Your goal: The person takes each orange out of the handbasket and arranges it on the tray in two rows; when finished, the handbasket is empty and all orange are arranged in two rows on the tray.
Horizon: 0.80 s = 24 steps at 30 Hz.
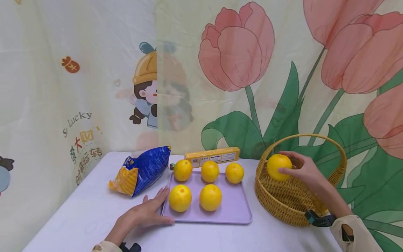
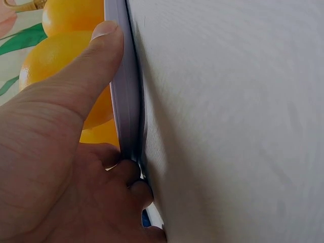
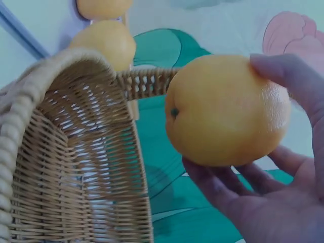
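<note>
My right hand (image 1: 303, 169) holds an orange (image 1: 279, 167) over the mouth of a wicker basket (image 1: 267, 203). In the right wrist view, the thumb lies on one side of this orange (image 3: 228, 110) and the fingers curl beneath it. My left hand (image 1: 146, 211) rests at the near left corner of a lilac tray (image 1: 233, 208), its fingers stretched along the left side. In the left wrist view, the thumb (image 2: 96, 63) lies over the tray's rim (image 2: 126, 96). Several more oranges (image 1: 210, 197) sit on the tray in two rows, three in the back one.
A blue and yellow snack bag (image 1: 151, 169) lies left of the tray. Behind the tray stands a long yellow box (image 1: 225, 155), with a small green wrapped item (image 1: 172, 166) near its left end. The basket's tall handle (image 1: 310, 135) arches up. A printed curtain (image 1: 189, 35) hangs behind the table.
</note>
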Available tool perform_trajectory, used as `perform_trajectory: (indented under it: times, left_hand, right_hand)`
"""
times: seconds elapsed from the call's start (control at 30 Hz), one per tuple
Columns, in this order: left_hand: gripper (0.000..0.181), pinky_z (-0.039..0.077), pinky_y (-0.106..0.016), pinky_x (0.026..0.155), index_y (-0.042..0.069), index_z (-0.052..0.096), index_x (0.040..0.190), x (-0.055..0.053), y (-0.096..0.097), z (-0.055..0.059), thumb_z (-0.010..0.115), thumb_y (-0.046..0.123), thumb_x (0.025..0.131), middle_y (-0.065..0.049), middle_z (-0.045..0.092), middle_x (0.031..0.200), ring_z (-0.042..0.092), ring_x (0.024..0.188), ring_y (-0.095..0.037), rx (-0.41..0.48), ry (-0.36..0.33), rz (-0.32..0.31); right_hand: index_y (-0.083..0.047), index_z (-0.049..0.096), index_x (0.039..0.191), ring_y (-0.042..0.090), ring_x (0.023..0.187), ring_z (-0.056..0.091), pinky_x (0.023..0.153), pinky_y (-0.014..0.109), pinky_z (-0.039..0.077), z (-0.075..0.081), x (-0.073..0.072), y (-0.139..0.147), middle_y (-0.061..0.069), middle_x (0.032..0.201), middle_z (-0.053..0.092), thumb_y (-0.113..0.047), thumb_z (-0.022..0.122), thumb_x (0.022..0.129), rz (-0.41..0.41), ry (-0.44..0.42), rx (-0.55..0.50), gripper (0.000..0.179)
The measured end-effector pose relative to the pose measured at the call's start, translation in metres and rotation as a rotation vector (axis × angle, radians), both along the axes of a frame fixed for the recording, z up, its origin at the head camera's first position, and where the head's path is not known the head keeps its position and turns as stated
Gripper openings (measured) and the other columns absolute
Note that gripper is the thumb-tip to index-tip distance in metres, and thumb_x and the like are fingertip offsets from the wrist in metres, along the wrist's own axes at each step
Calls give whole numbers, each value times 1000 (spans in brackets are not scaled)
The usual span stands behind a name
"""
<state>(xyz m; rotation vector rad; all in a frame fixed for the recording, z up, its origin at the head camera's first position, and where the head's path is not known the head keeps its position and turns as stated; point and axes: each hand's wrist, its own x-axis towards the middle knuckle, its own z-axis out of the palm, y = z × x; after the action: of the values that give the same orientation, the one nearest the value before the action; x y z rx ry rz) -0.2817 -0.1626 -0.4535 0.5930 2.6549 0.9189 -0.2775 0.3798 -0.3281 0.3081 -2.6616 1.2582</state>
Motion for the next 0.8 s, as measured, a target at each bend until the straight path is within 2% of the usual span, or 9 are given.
perform_trajectory:
  times: [0.1, 0.27, 0.37, 0.5, 0.63, 0.8]
  left_hand:
    - [129, -5, -76, 125, 0, 20, 171, 3, 0, 6, 81, 72, 82, -25, 13, 178, 12, 164, -47, -15, -15, -8]
    - [121, -1, -76, 126, -3, 22, 169, 14, 5, 21, 86, 58, 86, -28, 15, 177, 15, 164, -47, -12, -29, 5]
    - [119, 1, -76, 126, -4, 23, 169, 17, 6, 25, 87, 54, 87, -28, 17, 176, 17, 164, -46, -10, -24, 12]
    - [121, 0, -77, 125, -6, 22, 169, 15, 5, 23, 86, 56, 87, -30, 15, 176, 16, 163, -49, -13, -22, -5]
    - [121, -1, -78, 125, -6, 21, 169, 12, 5, 21, 86, 56, 87, -31, 14, 176, 15, 163, -50, -15, -23, -15]
    - [120, -1, -77, 125, -4, 21, 169, 11, 4, 20, 85, 57, 87, -29, 15, 176, 15, 163, -48, -9, -24, -9]
  right_hand:
    - [-1, 48, 159, 2, 108, 67, 87, 25, 62, 5, 5, -7, 21, 145, 62, -23, 77, 102, 44, 42, -5, 68]
    - [3, 53, 151, 8, 106, 72, 87, 28, 64, 11, 13, -22, -4, 130, 71, -13, 80, 98, 113, 86, -58, 62]
    - [5, 54, 148, 14, 104, 74, 88, 30, 65, 14, 17, -31, -10, 127, 72, -6, 80, 95, 177, 111, -98, 60]
    - [5, 56, 146, 17, 104, 74, 89, 29, 65, 18, 20, -44, -7, 129, 72, -1, 81, 92, 258, 152, -102, 59]
    - [6, 59, 144, 14, 105, 73, 90, 26, 64, 19, 22, -55, -5, 128, 73, 0, 83, 90, 300, 170, -72, 59]
    - [7, 61, 141, 12, 108, 73, 93, 26, 63, 13, 22, -66, 10, 131, 71, -3, 87, 88, 325, 151, -38, 60]
